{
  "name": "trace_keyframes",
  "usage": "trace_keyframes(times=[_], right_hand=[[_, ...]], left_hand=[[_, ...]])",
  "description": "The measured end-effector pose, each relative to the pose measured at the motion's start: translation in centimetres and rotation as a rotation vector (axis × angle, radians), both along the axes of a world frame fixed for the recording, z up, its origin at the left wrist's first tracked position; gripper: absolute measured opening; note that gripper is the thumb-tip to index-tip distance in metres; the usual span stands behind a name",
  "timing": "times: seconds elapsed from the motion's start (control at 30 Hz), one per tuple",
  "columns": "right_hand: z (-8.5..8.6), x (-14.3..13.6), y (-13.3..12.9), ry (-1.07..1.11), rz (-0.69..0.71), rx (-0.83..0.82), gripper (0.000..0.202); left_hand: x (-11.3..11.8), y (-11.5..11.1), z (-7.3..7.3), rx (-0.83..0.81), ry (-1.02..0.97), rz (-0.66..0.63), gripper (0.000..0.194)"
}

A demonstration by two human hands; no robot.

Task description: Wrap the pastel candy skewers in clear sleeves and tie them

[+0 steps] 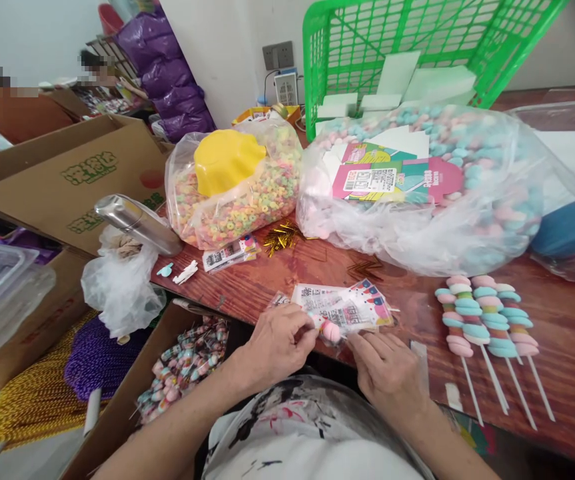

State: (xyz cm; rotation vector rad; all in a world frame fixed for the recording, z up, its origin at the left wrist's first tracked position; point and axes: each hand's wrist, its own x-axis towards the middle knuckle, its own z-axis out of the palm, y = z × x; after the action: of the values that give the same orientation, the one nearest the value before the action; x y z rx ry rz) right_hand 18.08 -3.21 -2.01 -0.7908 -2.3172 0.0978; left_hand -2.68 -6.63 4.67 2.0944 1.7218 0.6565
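Note:
Close to the table's front edge, my left hand (284, 337) is closed with its fingertips pinched on a small candy skewer (330, 331). A pink piece shows at the skewer's right end, with a clear wrapper around it. On the other side my right hand (390, 373) is closed in a pinch by the wrapper's end; what lies between its fingertips is mostly hidden. Just beyond both hands lies a fanned stack of printed clear bags (350, 305). To the right rest several finished candy skewers (487, 317) in pink, blue and white, their white sticks towards me.
Big clear bags of ring candies (232, 217) and pink-and-blue candies (487, 173) stand behind. Gold twist ties (281, 238) lie between. A steel flask (140, 223), a green crate (312, 73), and a carton of wrapped skewers (187, 367) surround the table. Other people sit at the far left.

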Motion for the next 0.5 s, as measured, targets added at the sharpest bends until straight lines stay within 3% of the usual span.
trace_keyframes(times=[0.17,0.5], right_hand=[[-0.4,-0.2,-0.7,-0.024,-0.006,0.037,0.019],[0.0,-0.8,-1.2,-0.035,0.035,0.037,0.017]], left_hand=[[0.9,-0.7,-0.5,-0.077,0.072,0.073,0.018],[1.6,-1.9,-1.4,-0.121,0.342,0.09,0.016]])
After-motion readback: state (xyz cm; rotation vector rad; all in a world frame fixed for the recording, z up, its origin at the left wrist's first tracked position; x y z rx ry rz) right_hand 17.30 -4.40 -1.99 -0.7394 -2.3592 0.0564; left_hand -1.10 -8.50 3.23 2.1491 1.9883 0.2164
